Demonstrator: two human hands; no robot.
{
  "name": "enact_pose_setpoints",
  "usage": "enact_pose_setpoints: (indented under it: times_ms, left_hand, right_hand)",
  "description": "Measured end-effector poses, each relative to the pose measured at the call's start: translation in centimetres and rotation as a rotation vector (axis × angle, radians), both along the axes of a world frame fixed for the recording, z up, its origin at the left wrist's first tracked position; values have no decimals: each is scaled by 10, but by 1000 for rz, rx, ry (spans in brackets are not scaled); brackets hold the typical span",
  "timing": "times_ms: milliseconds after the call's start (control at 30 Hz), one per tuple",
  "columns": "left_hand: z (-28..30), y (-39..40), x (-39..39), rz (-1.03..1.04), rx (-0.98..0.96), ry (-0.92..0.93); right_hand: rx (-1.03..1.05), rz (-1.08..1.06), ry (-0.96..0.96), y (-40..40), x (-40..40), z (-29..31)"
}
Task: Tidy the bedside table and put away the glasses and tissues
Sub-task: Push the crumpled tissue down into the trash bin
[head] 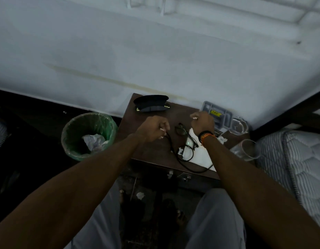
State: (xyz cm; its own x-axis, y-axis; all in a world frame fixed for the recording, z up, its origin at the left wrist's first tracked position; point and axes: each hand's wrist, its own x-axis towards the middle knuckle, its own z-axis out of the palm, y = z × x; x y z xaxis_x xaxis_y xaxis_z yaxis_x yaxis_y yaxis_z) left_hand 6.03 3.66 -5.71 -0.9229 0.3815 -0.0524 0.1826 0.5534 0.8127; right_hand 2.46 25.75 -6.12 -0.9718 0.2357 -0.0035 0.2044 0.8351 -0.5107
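On the dark wooden bedside table (146,151) lie black-framed glasses (186,139) over white tissue paper (198,153). A thin black cord (182,162) runs from my left hand (155,128) across the tissue and loops to the table's front edge. My left hand pinches that cord in curled fingers. My right hand (202,122) is closed in a fist above the table behind the glasses; whether it holds anything is hidden. An open black glasses case (150,104) sits at the table's back left corner.
A green-lined bin (89,133) with crumpled tissue inside stands left of the table. A clear plastic tray (216,112), a glass ashtray (239,125) and a tilted drinking glass (245,150) crowd the table's right side. A mattress (296,159) lies to the right, and a white wall behind.
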Motion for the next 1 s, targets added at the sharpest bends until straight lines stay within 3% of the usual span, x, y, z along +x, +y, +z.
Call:
enact_pose_setpoints:
  times_ms: [233, 600, 1000]
  left_hand:
    - [-3, 45, 15, -86, -163, 5]
    - [-28, 83, 27, -104, -411, -82]
    - [-30, 97, 25, -97, -456, -72]
  right_hand:
    - [59, 62, -39, 39, 42, 5]
    - [72, -81, -102, 79, 82, -12]
    - [95, -130, -70, 77, 94, -28]
